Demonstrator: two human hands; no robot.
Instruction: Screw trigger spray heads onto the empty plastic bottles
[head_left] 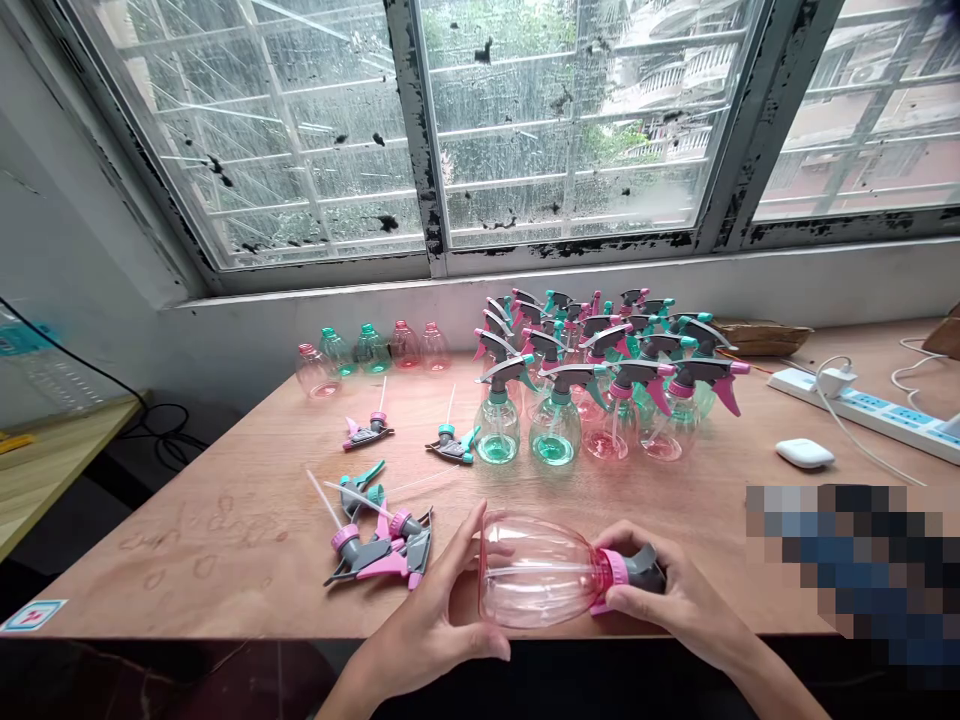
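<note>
A clear pink spray bottle (pixel 536 570) lies sideways in the air near the table's front edge, base to the left. My right hand (pixel 660 590) grips its pink collar and dark grey trigger head. Around the base end, my left hand (pixel 442 600) is open, thumb and fingers spread; some fingers show behind the clear plastic, and I cannot tell whether they touch it. Left of that hand lies a pile of loose trigger sprayers (pixel 382 550), pink, teal and grey. Farther back rest a pink sprayer (pixel 370 430) and a teal sprayer (pixel 450 443), their tubes pointing up.
Headless pink and green bottles (pixel 371 350) stand along the back left. Rows of assembled spray bottles (pixel 555 430) fill the back middle. At right are a white power strip (pixel 870 400), a white case (pixel 804 454), cables and a blurred-out patch. A window (pixel 562 120) rises behind the table.
</note>
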